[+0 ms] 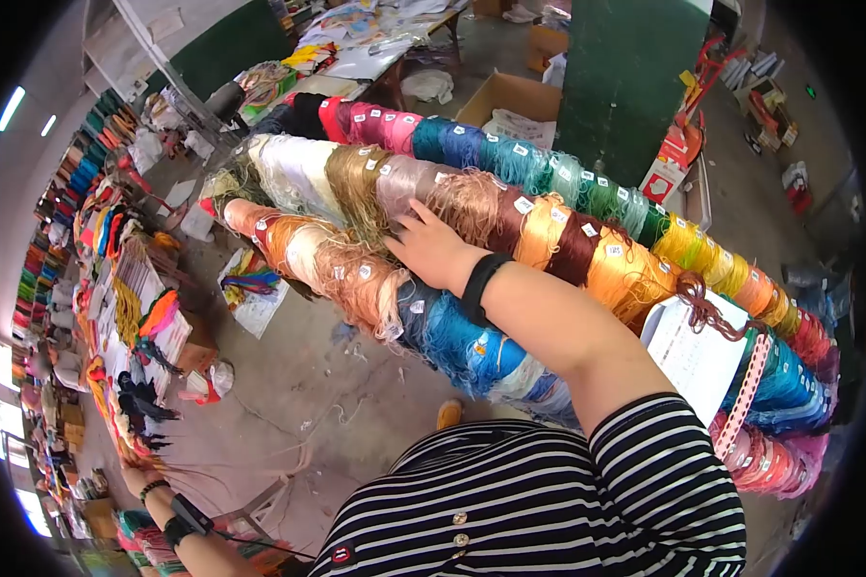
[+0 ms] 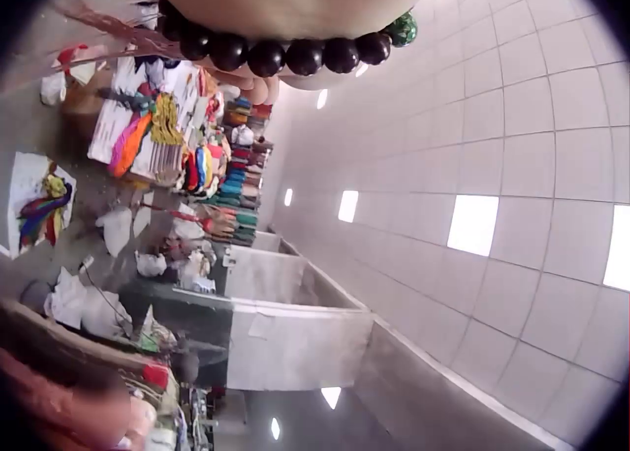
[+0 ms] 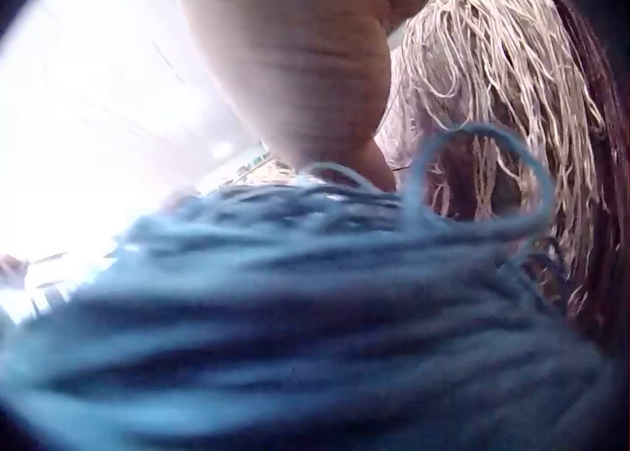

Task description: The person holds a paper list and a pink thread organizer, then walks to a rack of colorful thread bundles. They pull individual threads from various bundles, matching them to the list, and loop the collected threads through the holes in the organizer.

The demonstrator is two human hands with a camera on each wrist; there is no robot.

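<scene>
Rows of labelled thread skeins cross the head view. My right hand [image 1: 429, 248] reaches over the middle row, its fingers spread at a mauve skein [image 1: 406, 183] beside an olive-brown skein [image 1: 354, 183]. In the right wrist view, blue thread [image 3: 295, 313] fills the foreground below the hand [image 3: 305, 67], with beige strands [image 3: 492, 67] behind; the fingertips are hidden. At the lower left, my left hand [image 1: 142, 478] grips thin pinkish strands [image 1: 231, 473] stretching to the right. Those strands [image 2: 108, 23] also show past the beaded bracelet in the left wrist view.
A paper sheet [image 1: 698, 351] lies on the skeins at the right. Left of the rows, a table [image 1: 168, 351] bears coloured bundles, and a sheet with colourful threads [image 1: 260, 306] lies on the floor. Behind stand a cardboard box [image 1: 510, 101] and a green pillar [image 1: 635, 87].
</scene>
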